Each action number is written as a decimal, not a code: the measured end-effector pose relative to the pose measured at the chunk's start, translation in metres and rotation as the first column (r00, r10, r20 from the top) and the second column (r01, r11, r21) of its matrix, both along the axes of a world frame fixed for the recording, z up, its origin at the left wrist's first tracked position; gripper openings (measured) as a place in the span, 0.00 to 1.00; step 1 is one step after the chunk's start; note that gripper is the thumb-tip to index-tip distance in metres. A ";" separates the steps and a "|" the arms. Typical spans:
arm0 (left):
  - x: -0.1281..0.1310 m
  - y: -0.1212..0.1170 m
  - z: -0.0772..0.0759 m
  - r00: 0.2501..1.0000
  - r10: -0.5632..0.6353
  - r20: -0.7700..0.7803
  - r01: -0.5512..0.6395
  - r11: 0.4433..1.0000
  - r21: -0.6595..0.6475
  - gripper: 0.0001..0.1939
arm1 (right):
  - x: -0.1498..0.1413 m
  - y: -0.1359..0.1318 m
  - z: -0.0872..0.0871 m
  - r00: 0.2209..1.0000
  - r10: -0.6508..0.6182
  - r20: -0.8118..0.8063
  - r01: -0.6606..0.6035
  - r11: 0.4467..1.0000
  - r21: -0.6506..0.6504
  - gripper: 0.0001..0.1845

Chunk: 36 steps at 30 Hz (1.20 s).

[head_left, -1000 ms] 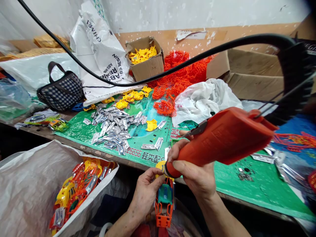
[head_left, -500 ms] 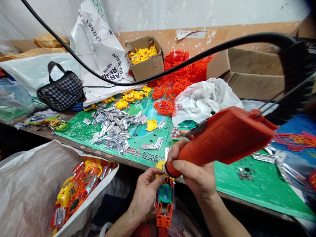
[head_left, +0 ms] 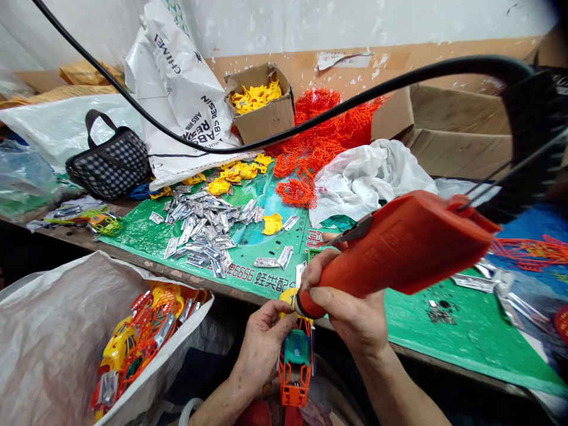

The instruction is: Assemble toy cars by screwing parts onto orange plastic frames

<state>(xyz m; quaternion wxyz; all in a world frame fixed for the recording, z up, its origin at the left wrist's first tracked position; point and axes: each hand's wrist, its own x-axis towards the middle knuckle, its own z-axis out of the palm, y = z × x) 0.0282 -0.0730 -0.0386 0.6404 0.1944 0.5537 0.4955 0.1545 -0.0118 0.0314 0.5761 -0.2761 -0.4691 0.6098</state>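
Observation:
Wrapped around a red electric screwdriver point(head_left: 390, 248), my right hand point(head_left: 355, 313) keeps the tool tilted, its black nose low and to the left. That nose meets the yellow front part of a toy car body point(head_left: 295, 367) with an orange frame and a green middle piece. My left hand point(head_left: 268, 337) pinches the car near its yellow end, thumb and forefinger close to the screwdriver's nose. The bit's tip and any screw under it are hidden. The car is above my lap, at the table's front edge.
Silver parts point(head_left: 206, 231) lie piled on the green table mat point(head_left: 444, 349), with yellow pieces point(head_left: 239, 171) behind. Orange frames point(head_left: 328, 124) heap up near an open carton point(head_left: 461, 130). A white sack point(head_left: 48, 331) of assembled toys stands at left. A black cable point(head_left: 248, 148) arcs across.

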 end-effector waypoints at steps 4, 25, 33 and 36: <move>0.000 -0.001 -0.002 1.000 0.002 0.005 -0.002 1.000 0.009 0.17 | 0.000 0.000 0.000 1.000 -0.006 0.001 0.006 1.000 0.003 0.04; 0.000 0.000 0.003 1.000 -0.019 -0.023 0.020 1.000 0.007 0.17 | -0.001 -0.002 0.003 0.999 -0.036 -0.018 0.035 0.999 -0.036 0.06; 0.000 0.000 0.003 0.999 -0.019 -0.029 0.019 1.000 0.010 0.16 | 0.001 -0.001 0.000 1.000 -0.027 0.015 0.027 1.000 -0.001 0.04; -0.001 -0.001 0.000 0.999 -0.021 -0.030 0.022 1.000 0.011 0.16 | 0.001 -0.001 -0.001 0.999 -0.028 0.019 0.028 1.000 -0.001 0.04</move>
